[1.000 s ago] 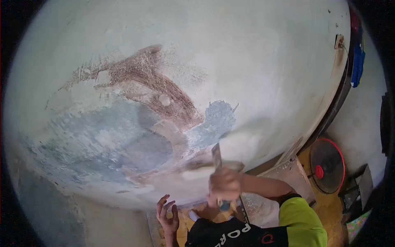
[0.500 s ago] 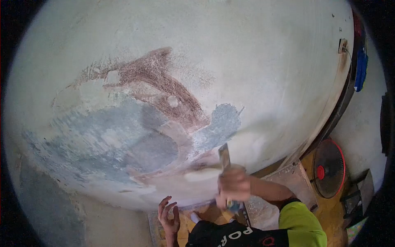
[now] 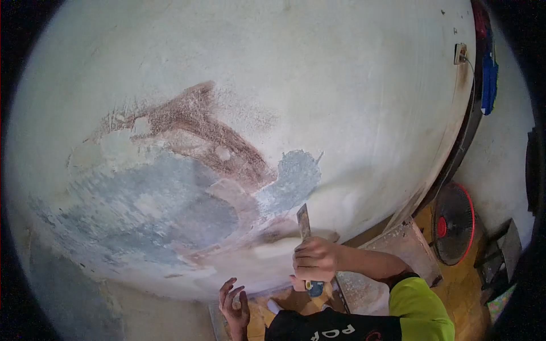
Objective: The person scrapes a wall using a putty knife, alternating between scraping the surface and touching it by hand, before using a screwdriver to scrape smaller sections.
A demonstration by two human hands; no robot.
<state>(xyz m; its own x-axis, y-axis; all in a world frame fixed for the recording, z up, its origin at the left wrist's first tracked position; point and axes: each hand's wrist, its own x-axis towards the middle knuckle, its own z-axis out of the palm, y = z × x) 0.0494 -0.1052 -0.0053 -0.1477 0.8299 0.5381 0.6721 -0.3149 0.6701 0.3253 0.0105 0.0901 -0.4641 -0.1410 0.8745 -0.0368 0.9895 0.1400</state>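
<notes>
Right hand (image 3: 314, 260) clenched round scraper (image 3: 304, 220), blade toward 12 o'clock, near grey patch (image 3: 294, 177) on wall (image 3: 369, 108). Left hand (image 3: 234, 306): 8 o'clock from right, fingers parted, bent.

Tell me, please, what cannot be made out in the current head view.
In the head view:
Scraper handle: middle hidden by the right hand.
Scraper blade: at this angle, contact with the wall is unclear.
Left forearm: cut off by the bottom edge.
Black shirt: lettering partly cut off by the bottom edge.
Dark marks, upper right: too small to identify.
</notes>
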